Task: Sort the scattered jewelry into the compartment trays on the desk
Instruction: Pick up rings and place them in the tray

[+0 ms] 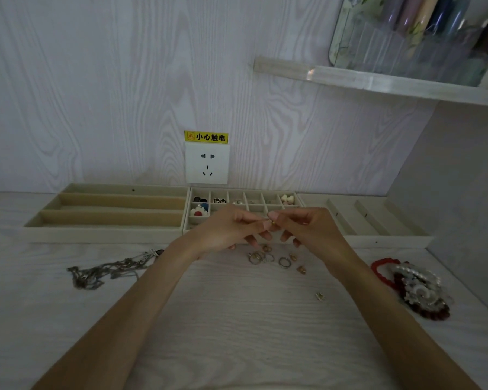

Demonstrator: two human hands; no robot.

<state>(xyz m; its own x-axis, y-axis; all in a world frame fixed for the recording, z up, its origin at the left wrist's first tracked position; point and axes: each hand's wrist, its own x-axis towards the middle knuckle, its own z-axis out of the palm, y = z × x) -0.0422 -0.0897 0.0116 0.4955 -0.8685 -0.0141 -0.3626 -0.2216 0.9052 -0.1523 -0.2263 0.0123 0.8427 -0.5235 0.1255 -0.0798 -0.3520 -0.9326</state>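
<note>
Both hands are meeting over the small-box tray (244, 205). The left hand (231, 229) and the right hand (304, 225) are pinching one tiny gold piece (270, 220) between their fingertips. The soft cream tray is holding flower and bow earrings (200, 210) in little squares. Shiny round rings (268, 257) are lying on the white wood desk (237, 319), just below the hands.

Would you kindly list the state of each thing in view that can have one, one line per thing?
Left hand: pinches the small gold piece.
Right hand: pinches the same piece.
Small gold piece: held above the desk.
Grid tray: partly filled.
Long-slot tray: empty.
Right tray: empty as far as visible.
Rings: loose on the desk.
Chains: tangled, unsorted.
Bracelets: piled, unsorted.
Wall socket: nothing plugged in.
</note>
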